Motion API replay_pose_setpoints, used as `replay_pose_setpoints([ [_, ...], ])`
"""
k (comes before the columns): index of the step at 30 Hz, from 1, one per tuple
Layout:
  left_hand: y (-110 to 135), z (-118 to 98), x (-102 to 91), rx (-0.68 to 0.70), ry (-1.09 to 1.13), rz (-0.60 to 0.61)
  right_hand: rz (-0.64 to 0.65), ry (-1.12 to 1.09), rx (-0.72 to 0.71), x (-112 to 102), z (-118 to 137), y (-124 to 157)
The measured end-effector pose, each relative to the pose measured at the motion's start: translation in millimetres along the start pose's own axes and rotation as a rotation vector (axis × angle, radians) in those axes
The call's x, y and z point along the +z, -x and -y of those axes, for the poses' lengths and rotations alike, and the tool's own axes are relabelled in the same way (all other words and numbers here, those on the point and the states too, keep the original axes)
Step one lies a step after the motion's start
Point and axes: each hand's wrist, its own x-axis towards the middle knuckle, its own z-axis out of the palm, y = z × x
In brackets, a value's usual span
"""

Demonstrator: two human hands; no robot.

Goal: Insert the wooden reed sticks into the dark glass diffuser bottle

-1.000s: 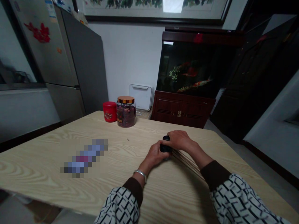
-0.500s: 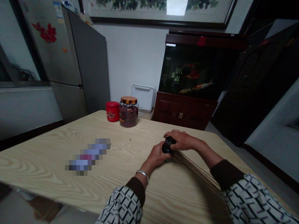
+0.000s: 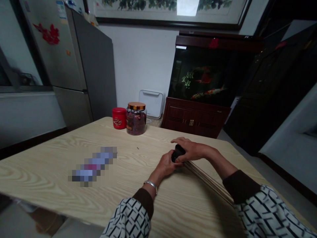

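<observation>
Black and shiny, a small rounded piece (image 3: pixel 177 153) sits between the two hands in the head view, most of it covered by fingers; its exact kind cannot be made out. Left hand (image 3: pixel 167 164) is closed about its near left side, while the right hand (image 3: pixel 189 148) spans it from above, thumb on the near edge and fingers reaching over the far one. I judge it light, hard and rather slippery, not likely to bend, so best taken round the sides with fingertips. Thin brown sticks (image 3: pixel 209 181) run from just beside the hands to beneath the right forearm; they look light, springy and easy to snap, better held as a bundle near the middle. Beyond the hands and to their left stand a red tub (image 3: pixel 119 118) with a pale pattern and a gold-lidded jar (image 3: pixel 136 124), its label too small to read. Left of the hands lies a pixelated item (image 3: pixel 94 165), any print lost. Farther ahead, green characters (image 3: pixel 188 80) mark the fish tank (image 3: pixel 198 62), too stylised to read safely; the sticker (image 3: pixel 61 12) on the fridge (image 3: pixel 100 69), far left, is illegible.
</observation>
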Motion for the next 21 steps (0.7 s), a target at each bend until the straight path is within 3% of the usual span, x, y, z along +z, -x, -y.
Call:
replay_pose_setpoints([
  [3,0.6,0.2,0.3,0.018,-0.005,0.004,-0.03,0.083,0.195,3.3,0.4,-3.5],
  [6,1.5,-0.5,-0.2,0.016,-0.024,0.002,-0.066,0.047,0.155,-3.7,-1.2,-4.8],
  [9,1.8,-1.1,-1.1,0.031,-0.042,0.0,-0.254,-0.263,0.007,-16.4,-8.3,4.0],
  [12,1.7,-0.7,-1.0,0.026,-0.056,-0.015,-0.47,-0.672,0.036,-8.3,-16.0,26.0],
  [14,1.7,0.0,-0.5,0.023,-0.05,-0.017,-0.567,-0.867,0.122,18.3,-17.6,45.7],
  [16,1.8,0.7,0.0,0.019,-0.038,-0.015,-0.601,-0.986,0.201,58.1,-15.7,65.4],
  [19,2.2,0.9,0.4,0.018,-0.028,-0.02,-0.625,-1.064,0.286,119.3,-8.1,87.5],
  [21,2.5,0.3,0.4,0.025,-0.02,-0.027,-0.667,-1.061,0.291,147.2,-1.3,95.3],
])
